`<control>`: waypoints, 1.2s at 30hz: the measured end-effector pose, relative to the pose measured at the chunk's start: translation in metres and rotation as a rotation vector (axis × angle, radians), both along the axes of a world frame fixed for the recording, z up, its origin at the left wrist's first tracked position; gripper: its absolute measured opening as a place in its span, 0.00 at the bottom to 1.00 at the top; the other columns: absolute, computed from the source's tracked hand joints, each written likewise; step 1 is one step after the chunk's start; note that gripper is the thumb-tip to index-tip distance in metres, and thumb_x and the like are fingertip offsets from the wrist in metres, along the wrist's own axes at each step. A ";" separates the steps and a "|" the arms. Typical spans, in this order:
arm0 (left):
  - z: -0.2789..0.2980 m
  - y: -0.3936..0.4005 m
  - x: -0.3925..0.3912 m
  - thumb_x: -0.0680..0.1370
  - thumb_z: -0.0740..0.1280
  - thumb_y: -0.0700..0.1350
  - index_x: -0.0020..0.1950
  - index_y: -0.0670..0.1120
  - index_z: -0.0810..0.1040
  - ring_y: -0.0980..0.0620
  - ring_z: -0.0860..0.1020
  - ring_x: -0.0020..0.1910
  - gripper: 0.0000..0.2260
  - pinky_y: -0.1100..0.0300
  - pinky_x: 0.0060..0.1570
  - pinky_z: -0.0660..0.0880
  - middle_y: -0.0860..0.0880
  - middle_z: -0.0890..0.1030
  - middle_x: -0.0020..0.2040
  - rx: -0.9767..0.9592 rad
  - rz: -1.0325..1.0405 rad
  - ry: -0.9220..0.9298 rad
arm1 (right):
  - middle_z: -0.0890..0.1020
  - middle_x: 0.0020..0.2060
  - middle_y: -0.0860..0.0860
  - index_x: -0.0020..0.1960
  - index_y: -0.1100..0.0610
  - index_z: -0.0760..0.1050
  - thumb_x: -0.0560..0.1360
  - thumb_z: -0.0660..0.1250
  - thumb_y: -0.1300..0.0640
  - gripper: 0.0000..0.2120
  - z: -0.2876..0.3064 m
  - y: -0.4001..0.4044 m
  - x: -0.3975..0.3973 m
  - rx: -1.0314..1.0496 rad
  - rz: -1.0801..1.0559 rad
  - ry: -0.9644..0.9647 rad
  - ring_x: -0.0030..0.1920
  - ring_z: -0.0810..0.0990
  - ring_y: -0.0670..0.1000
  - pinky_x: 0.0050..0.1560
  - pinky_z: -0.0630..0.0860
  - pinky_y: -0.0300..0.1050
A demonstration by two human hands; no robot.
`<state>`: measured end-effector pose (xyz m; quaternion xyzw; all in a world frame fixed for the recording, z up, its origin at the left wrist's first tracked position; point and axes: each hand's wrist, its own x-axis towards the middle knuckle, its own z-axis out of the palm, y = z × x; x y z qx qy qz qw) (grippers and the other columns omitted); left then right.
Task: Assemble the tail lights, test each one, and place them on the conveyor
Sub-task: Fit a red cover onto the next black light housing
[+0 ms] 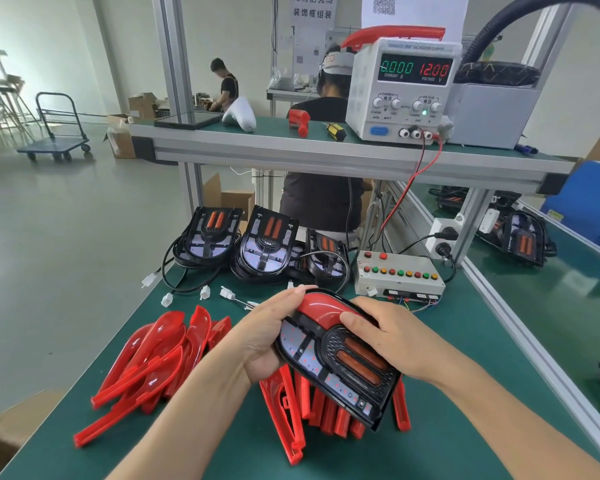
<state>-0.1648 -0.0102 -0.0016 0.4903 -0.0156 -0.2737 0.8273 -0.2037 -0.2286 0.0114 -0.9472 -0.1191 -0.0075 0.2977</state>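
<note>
Both hands are gripping one tail light above the near red lenses: left hand cupping its left edge, right hand curling over its red cover.

Both forearms enter from the lower edge, bare, converging toward centre. Left hand: palm turned up and inward, fingers curled around the left edge of the tail light, thumb lying over its top rim. Right hand: palm down, fingers bent over the upper right of the same part, thumb pressing on the red cover. Hands close together, not touching each other. Wrists roughly level.
</note>
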 end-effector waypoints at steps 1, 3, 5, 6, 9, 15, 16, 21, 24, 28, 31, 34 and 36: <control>0.000 -0.001 0.000 0.77 0.68 0.47 0.62 0.44 0.83 0.43 0.83 0.50 0.15 0.45 0.58 0.79 0.38 0.84 0.58 0.007 0.017 -0.009 | 0.83 0.46 0.38 0.53 0.41 0.74 0.78 0.53 0.27 0.22 -0.001 0.000 -0.001 -0.004 0.003 -0.001 0.47 0.80 0.38 0.53 0.77 0.45; 0.000 -0.001 0.000 0.74 0.70 0.45 0.61 0.44 0.83 0.43 0.84 0.48 0.16 0.46 0.55 0.80 0.37 0.84 0.56 0.026 0.044 -0.020 | 0.83 0.47 0.39 0.54 0.43 0.73 0.78 0.51 0.28 0.23 -0.003 0.001 -0.003 -0.015 0.002 0.017 0.48 0.80 0.39 0.55 0.77 0.47; 0.001 -0.002 -0.001 0.76 0.69 0.43 0.61 0.43 0.83 0.43 0.84 0.48 0.14 0.47 0.53 0.82 0.36 0.84 0.56 0.028 0.055 -0.024 | 0.83 0.46 0.42 0.52 0.46 0.73 0.78 0.50 0.27 0.25 -0.004 0.002 -0.004 -0.027 -0.002 0.030 0.47 0.81 0.41 0.55 0.77 0.50; 0.002 -0.003 -0.002 0.78 0.68 0.42 0.61 0.43 0.83 0.43 0.84 0.48 0.13 0.48 0.53 0.82 0.36 0.84 0.57 0.028 0.058 -0.026 | 0.83 0.44 0.44 0.50 0.48 0.73 0.77 0.49 0.26 0.28 -0.003 0.002 -0.004 -0.040 0.000 0.024 0.46 0.81 0.43 0.54 0.77 0.52; 0.003 -0.005 -0.004 0.81 0.66 0.41 0.62 0.42 0.82 0.42 0.83 0.49 0.12 0.49 0.51 0.83 0.35 0.83 0.57 0.032 0.066 -0.033 | 0.82 0.41 0.48 0.48 0.51 0.72 0.76 0.47 0.24 0.32 -0.003 0.005 -0.004 -0.100 -0.002 -0.015 0.43 0.81 0.49 0.51 0.76 0.55; 0.005 -0.008 -0.005 0.81 0.67 0.41 0.63 0.41 0.82 0.43 0.84 0.48 0.12 0.50 0.50 0.83 0.36 0.84 0.55 0.019 0.071 -0.025 | 0.83 0.44 0.48 0.55 0.50 0.72 0.76 0.45 0.26 0.32 -0.005 0.005 -0.005 -0.158 0.000 -0.041 0.45 0.81 0.51 0.52 0.76 0.55; 0.005 -0.009 -0.006 0.81 0.67 0.41 0.62 0.41 0.82 0.43 0.84 0.47 0.12 0.50 0.50 0.83 0.36 0.84 0.55 0.013 0.070 -0.026 | 0.83 0.44 0.48 0.56 0.50 0.72 0.76 0.45 0.26 0.32 -0.005 0.004 -0.004 -0.161 0.001 -0.040 0.46 0.81 0.51 0.52 0.76 0.56; 0.004 -0.011 -0.006 0.80 0.67 0.40 0.61 0.40 0.82 0.44 0.84 0.46 0.11 0.53 0.46 0.83 0.36 0.84 0.54 -0.003 0.092 -0.053 | 0.83 0.42 0.49 0.57 0.50 0.70 0.76 0.42 0.27 0.32 -0.008 0.005 -0.006 -0.229 -0.013 -0.100 0.45 0.81 0.54 0.51 0.75 0.56; 0.004 -0.011 -0.006 0.80 0.67 0.39 0.61 0.40 0.82 0.44 0.83 0.46 0.11 0.53 0.46 0.83 0.36 0.84 0.53 0.000 0.100 -0.070 | 0.81 0.40 0.47 0.56 0.49 0.69 0.76 0.40 0.27 0.32 -0.010 0.006 -0.007 -0.281 -0.036 -0.157 0.43 0.80 0.53 0.48 0.75 0.55; 0.005 -0.010 -0.005 0.80 0.67 0.38 0.61 0.39 0.82 0.44 0.83 0.44 0.11 0.53 0.46 0.84 0.36 0.84 0.52 -0.010 0.106 -0.080 | 0.81 0.40 0.47 0.57 0.49 0.69 0.76 0.38 0.27 0.33 -0.013 0.008 -0.006 -0.303 -0.049 -0.191 0.43 0.79 0.53 0.46 0.75 0.54; 0.006 -0.010 -0.006 0.80 0.66 0.38 0.59 0.39 0.83 0.44 0.84 0.43 0.10 0.54 0.46 0.84 0.36 0.84 0.50 0.002 0.115 -0.090 | 0.80 0.39 0.46 0.56 0.49 0.69 0.77 0.40 0.27 0.31 -0.015 0.008 -0.006 -0.272 -0.051 -0.194 0.43 0.79 0.53 0.46 0.75 0.54; 0.006 -0.009 -0.006 0.81 0.67 0.41 0.61 0.41 0.82 0.44 0.84 0.47 0.10 0.53 0.48 0.83 0.36 0.84 0.54 0.050 0.089 -0.121 | 0.80 0.39 0.45 0.51 0.45 0.68 0.76 0.42 0.26 0.28 -0.015 0.007 -0.005 -0.199 -0.052 -0.150 0.42 0.79 0.52 0.48 0.75 0.54; 0.007 -0.010 -0.004 0.81 0.66 0.47 0.63 0.44 0.81 0.45 0.84 0.50 0.12 0.52 0.51 0.83 0.37 0.84 0.56 0.091 0.090 -0.145 | 0.80 0.37 0.44 0.45 0.42 0.67 0.76 0.44 0.24 0.25 -0.015 0.005 -0.003 -0.093 -0.067 -0.126 0.41 0.79 0.48 0.47 0.75 0.52</control>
